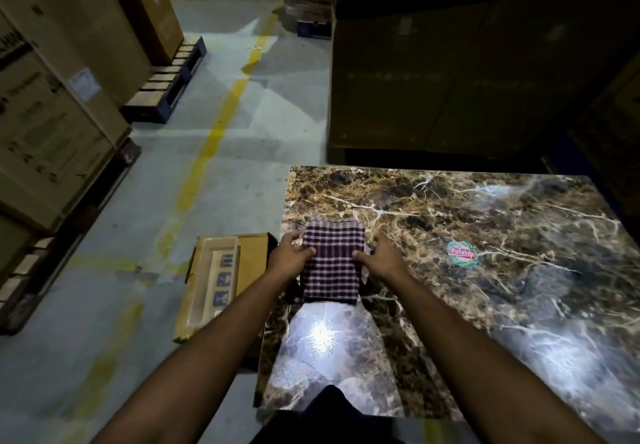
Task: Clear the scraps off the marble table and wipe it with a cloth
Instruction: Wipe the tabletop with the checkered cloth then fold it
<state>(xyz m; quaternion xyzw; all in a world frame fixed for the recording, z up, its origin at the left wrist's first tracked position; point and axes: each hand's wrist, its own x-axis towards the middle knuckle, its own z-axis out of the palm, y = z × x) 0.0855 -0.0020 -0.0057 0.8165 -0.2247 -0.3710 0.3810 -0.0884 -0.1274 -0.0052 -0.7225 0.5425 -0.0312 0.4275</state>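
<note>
Head view: both hands (pixel 337 258) pinch a checked cloth (pixel 333 261) on the glossy marble table (pixel 485 235), warehouse cartons (pixel 52 114) around.

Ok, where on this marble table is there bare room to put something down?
The brown marble table is bare right of the round green-and-red sticker and along its far edge. The near-left corner is crowded: both the left hand and the right hand hold the folded checked cloth.
</note>
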